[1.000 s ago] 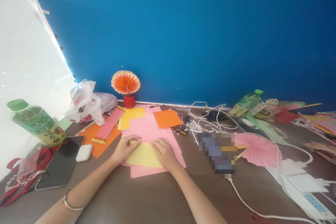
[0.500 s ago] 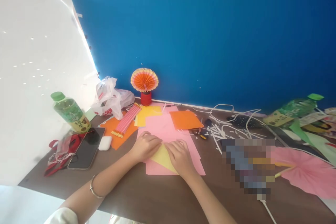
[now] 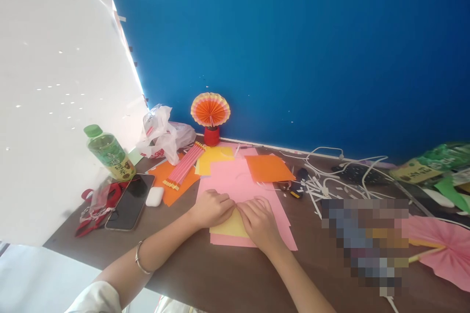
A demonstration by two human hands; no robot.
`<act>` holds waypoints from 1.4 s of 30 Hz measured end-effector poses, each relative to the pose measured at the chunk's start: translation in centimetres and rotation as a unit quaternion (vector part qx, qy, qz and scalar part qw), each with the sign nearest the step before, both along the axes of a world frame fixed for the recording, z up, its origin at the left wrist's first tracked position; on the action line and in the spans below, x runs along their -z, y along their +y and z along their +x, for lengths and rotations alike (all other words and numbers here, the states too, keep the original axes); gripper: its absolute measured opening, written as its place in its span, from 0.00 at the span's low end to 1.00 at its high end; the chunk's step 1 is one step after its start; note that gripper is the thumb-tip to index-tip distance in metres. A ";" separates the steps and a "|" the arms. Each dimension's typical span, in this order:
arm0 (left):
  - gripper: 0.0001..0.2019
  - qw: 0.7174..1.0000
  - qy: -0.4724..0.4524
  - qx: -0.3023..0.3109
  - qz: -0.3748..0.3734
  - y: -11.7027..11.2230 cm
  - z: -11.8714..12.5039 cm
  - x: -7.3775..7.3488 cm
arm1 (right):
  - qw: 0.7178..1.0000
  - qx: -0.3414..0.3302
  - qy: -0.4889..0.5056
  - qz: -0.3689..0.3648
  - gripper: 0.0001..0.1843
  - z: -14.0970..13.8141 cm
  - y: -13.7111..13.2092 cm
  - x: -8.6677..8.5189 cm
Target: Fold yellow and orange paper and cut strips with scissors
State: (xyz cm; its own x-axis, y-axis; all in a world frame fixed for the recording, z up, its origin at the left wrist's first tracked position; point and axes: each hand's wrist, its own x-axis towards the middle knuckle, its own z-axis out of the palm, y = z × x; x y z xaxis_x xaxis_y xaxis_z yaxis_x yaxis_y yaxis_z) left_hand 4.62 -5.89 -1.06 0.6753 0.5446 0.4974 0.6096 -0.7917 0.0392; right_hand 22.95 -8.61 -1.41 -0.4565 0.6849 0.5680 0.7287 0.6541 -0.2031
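Note:
A pale yellow sheet of paper (image 3: 231, 226) lies over a stack of pink paper (image 3: 276, 220) at the front of the table. My left hand (image 3: 214, 209) is closed, its fingers pinching the sheet's upper edge. Close beside it, my right hand (image 3: 259, 221) pinches the same edge with bent fingers, the two hands nearly touching. The fingertips and the edge between them are partly hidden. Just beyond lies an orange sheet (image 3: 270, 168), and a pink pleated strip with yellow ends (image 3: 186, 165) rests on orange paper (image 3: 171, 196) to the left.
On the left are a phone (image 3: 131, 203), a white case (image 3: 154, 196), red-handled scissors (image 3: 96, 205) and a green-capped bottle (image 3: 110, 154). A round paper fan (image 3: 210, 110) stands at the back. White cables (image 3: 330, 156), paper scraps (image 3: 312, 188) and a pink fan (image 3: 450, 249) occupy the right.
The view has shifted, so the scene sits slightly further right. Both hands keep their pinch on the yellow sheet, now closer together at its upper edge.

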 end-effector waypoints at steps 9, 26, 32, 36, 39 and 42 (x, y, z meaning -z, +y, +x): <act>0.07 0.984 -0.075 -0.031 -0.159 0.3 -0.9 -0.1 | 1.000 0.013 0.025 0.010 0.13 0.9 0.2 -0.8; 0.11 0.889 -0.302 -0.096 -0.330 1.8 -2.5 0.2 | 0.965 0.150 0.210 -0.047 0.11 3.6 1.3 -0.3; 0.16 0.827 -0.368 -0.063 -0.420 1.7 -1.3 0.6 | 0.955 0.094 0.219 -0.175 0.11 1.5 0.7 0.2; 0.16 0.811 -0.364 -0.066 -0.453 1.9 -1.4 1.1 | 0.945 0.084 0.248 -0.198 0.11 1.7 0.7 -0.1; 0.17 0.802 -0.394 -0.077 -0.443 2.1 -1.6 1.0 | 0.921 0.112 0.294 -0.229 0.12 2.7 1.1 -0.3; 0.16 0.795 -0.411 -0.089 -0.437 2.3 -1.8 0.9 | 0.891 0.140 0.349 -0.254 0.13 3.5 1.5 -0.4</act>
